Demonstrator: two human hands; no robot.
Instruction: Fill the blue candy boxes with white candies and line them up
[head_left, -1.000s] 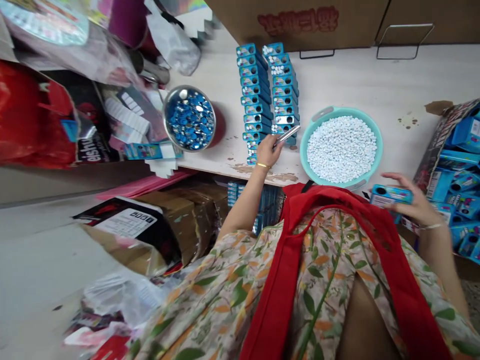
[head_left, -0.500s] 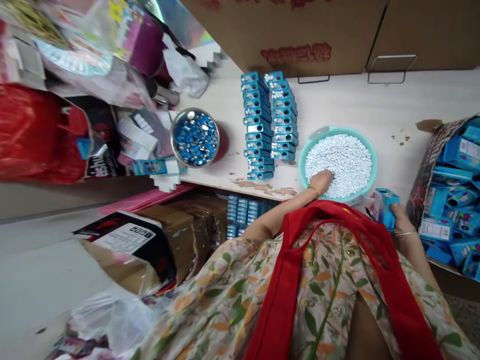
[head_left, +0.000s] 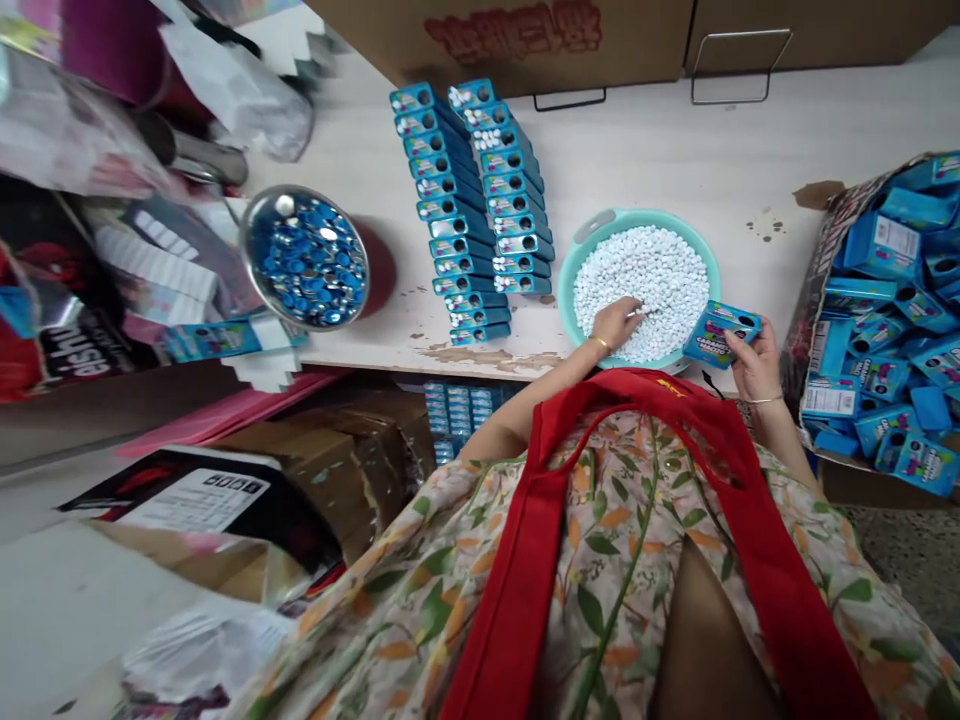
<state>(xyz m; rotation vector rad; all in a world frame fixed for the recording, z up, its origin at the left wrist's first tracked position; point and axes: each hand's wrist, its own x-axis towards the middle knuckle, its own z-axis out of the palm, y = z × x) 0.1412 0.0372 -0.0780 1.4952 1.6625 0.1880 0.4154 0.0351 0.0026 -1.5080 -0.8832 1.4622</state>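
My left hand (head_left: 615,322) rests in the white pellets (head_left: 652,285) of a teal basin (head_left: 577,250), fingers curled into them. My right hand (head_left: 752,357) grips a small blue box (head_left: 720,333) with a round hole, held over the basin's right rim. Two rows of the same blue boxes (head_left: 472,200) lie on the white table (head_left: 675,160), left of the basin.
A metal bowl (head_left: 306,257) of blue caps stands at the left. A carton (head_left: 885,310) of blue boxes sits at the right edge. Brown cartons (head_left: 525,35) line the far side. Bags and packaging pile up at the left; more boxes are stacked under the table.
My left hand went from the box rows into the basin of pellets. My right hand brought the blue box in from the carton to the basin's rim. The view shifted.
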